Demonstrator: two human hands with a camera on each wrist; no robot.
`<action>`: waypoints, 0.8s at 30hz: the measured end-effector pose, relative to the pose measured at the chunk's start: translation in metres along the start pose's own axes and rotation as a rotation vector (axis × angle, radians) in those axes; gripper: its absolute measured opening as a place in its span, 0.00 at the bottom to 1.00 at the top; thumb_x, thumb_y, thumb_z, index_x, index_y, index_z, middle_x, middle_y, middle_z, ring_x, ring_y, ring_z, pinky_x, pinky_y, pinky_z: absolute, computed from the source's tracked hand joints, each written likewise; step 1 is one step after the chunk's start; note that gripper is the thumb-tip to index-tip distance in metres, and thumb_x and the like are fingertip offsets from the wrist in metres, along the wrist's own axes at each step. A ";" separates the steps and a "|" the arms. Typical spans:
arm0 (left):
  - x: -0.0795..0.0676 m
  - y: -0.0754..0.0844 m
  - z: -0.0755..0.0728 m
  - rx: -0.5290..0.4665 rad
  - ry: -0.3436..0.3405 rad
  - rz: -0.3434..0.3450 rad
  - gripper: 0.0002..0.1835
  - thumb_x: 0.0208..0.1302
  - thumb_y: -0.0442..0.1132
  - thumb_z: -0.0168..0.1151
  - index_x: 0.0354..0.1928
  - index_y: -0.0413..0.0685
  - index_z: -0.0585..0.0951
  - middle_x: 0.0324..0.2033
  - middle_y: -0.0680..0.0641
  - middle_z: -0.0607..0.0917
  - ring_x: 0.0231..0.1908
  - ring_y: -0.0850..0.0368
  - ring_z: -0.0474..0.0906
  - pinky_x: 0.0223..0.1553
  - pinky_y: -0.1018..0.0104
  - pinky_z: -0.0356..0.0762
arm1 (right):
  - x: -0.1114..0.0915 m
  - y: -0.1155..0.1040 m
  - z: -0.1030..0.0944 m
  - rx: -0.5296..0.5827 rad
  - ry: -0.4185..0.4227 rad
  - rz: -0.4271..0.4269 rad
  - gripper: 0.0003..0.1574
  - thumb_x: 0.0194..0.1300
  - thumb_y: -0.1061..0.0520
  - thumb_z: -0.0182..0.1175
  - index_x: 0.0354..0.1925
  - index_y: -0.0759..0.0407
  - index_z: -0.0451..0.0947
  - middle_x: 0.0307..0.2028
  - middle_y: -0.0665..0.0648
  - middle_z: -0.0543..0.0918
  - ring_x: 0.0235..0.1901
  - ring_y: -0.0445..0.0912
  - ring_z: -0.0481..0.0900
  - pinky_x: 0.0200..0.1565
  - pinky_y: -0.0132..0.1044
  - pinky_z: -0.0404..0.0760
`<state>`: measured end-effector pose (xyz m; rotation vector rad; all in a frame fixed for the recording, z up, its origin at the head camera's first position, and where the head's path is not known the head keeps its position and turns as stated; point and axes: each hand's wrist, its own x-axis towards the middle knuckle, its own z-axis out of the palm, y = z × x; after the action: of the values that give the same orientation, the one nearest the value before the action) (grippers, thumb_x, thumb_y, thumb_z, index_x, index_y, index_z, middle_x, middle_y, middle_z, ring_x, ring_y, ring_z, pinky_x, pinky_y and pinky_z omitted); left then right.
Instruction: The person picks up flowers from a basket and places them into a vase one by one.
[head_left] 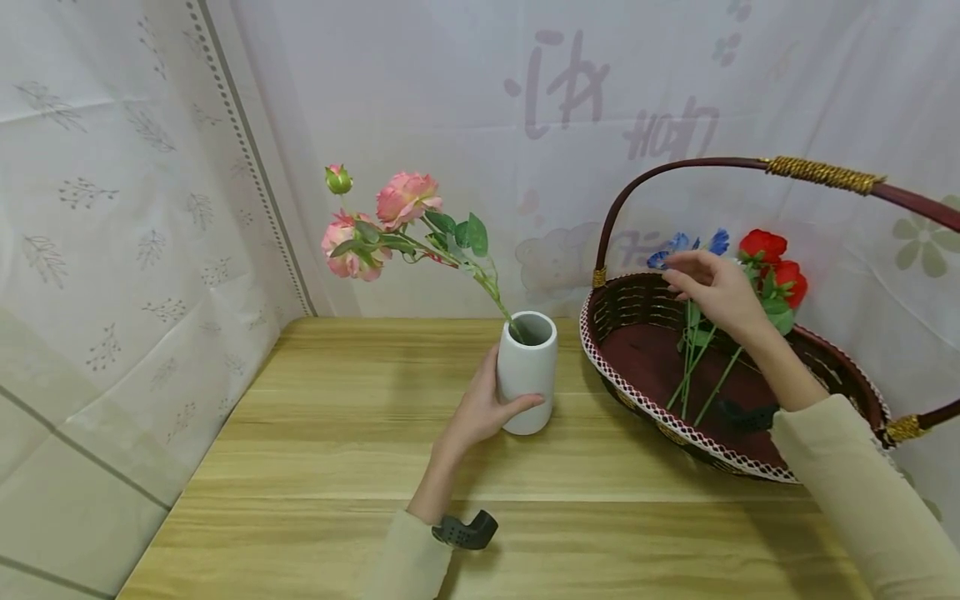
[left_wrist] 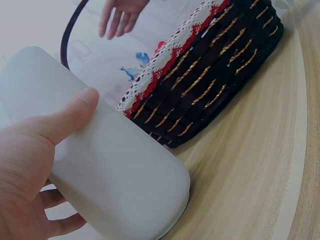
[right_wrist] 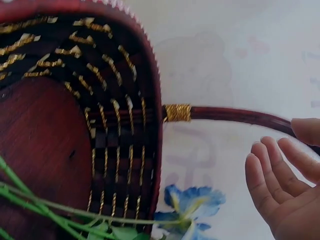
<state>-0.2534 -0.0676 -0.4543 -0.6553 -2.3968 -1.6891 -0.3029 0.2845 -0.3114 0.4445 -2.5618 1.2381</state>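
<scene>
My left hand (head_left: 487,400) grips a white vase (head_left: 527,383) around its side, the thumb across the front; the left wrist view shows the vase (left_wrist: 115,165) up close. A stem of pink flowers (head_left: 407,200) stands in the vase, leaning left. My right hand (head_left: 712,292) is over the wicker basket (head_left: 630,392), fingers loosely bent and holding nothing. Beside and below it are blue flowers (head_left: 678,246) and red flowers (head_left: 787,279), their green stems lying in the basket. In the right wrist view the right hand (right_wrist: 285,185) is apart from the blue flower (right_wrist: 192,205).
The basket's tall arched handle (head_left: 675,167) rises behind and right of the right hand. A wooden table (head_left: 337,467) carries the vase and basket. Patterned cloth (head_left: 420,92) hangs close behind, and another cloth (head_left: 135,233) is on the left.
</scene>
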 end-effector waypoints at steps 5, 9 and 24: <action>0.000 -0.004 0.000 0.001 -0.010 -0.001 0.51 0.54 0.47 0.80 0.75 0.55 0.59 0.63 0.48 0.73 0.60 0.52 0.73 0.61 0.50 0.71 | 0.001 0.012 -0.005 -0.035 -0.031 0.053 0.27 0.78 0.51 0.55 0.65 0.68 0.71 0.56 0.73 0.78 0.36 0.27 0.77 0.36 0.23 0.78; 0.001 -0.005 0.000 0.004 -0.002 0.014 0.51 0.54 0.47 0.80 0.75 0.54 0.59 0.63 0.47 0.73 0.60 0.51 0.73 0.61 0.48 0.71 | 0.001 0.021 -0.009 -0.059 -0.023 0.071 0.28 0.78 0.51 0.54 0.64 0.69 0.71 0.55 0.74 0.78 0.35 0.25 0.77 0.36 0.22 0.78; 0.001 -0.003 0.000 -0.022 0.000 0.003 0.51 0.53 0.43 0.80 0.75 0.55 0.60 0.63 0.45 0.74 0.60 0.48 0.73 0.61 0.45 0.70 | -0.004 0.041 -0.019 -0.114 0.032 0.126 0.32 0.77 0.46 0.55 0.66 0.68 0.70 0.55 0.76 0.78 0.30 0.24 0.75 0.34 0.21 0.76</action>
<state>-0.2555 -0.0679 -0.4571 -0.6620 -2.3788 -1.7171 -0.3130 0.3246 -0.3303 0.2413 -2.6516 1.1220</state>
